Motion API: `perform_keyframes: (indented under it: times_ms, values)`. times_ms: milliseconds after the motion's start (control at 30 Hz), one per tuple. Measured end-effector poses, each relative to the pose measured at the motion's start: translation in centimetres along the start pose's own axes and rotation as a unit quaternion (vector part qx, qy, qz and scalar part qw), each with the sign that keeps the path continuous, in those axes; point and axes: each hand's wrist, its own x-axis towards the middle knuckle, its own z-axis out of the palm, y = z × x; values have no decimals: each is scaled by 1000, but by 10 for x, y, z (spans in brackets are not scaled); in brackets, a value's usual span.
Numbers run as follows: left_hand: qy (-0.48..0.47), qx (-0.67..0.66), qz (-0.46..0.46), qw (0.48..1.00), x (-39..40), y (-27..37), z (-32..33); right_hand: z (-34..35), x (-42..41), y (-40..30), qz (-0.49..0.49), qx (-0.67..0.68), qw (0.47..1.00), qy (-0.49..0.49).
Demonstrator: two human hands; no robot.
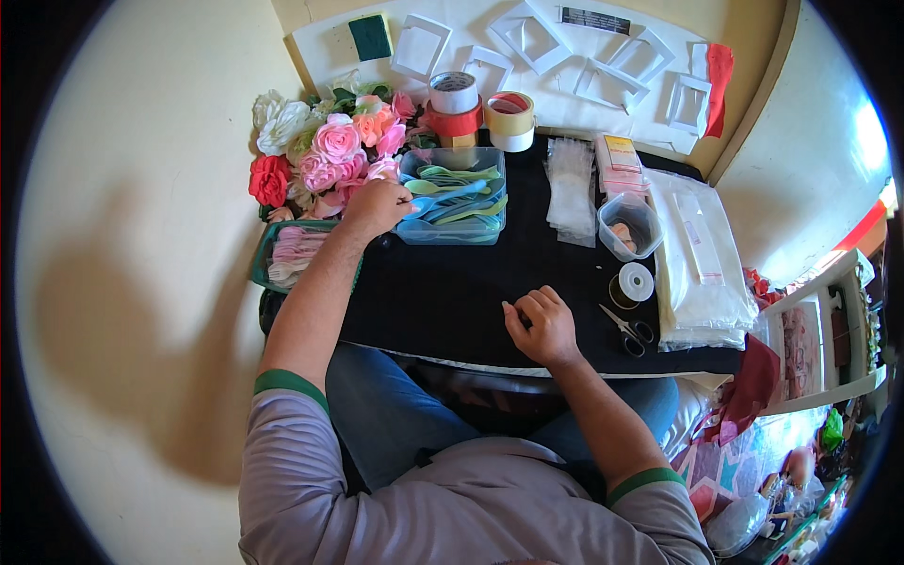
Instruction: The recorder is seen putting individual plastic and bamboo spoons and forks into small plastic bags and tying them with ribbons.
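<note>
My left hand (380,206) is at the left rim of a clear plastic container (452,239), its fingers closed on the end of a blue plastic spoon (445,198). The spoon lies slanted over green and blue plastic spoons (462,212) in the container. My right hand (542,326) rests near the front edge of the black-covered table (438,304), fingers curled; whether anything is inside them cannot be seen. Left of the container, partly behind my left forearm, a green basket (260,258) holds pink and white plastic cutlery (293,247).
Artificial flowers (332,148) and tape rolls (510,120) stand at the back. To the right are scissors (627,330), a spool (631,284), a small plastic tub (631,226), plastic sleeves (571,191) and a stack of plastic bags (699,296). White frames (530,35) lie against the wall.
</note>
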Motion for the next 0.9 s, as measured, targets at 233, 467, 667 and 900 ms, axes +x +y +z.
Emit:
perform_keyframes:
  times_ms: [233,467,667,900]
  values:
    - [36,-116,63,991,-16,11,-7,-1,0,1,26,13,1000,-10]
    - [-90,-129,175,972,-72,89,13,-2,-5,4,206,147,967,40]
    - [-82,-114,177,974,-56,89,11,1,-11,17,240,168,955,53]
    - [74,53,17,996,23,2,1,4,-7,17,235,137,960,65]
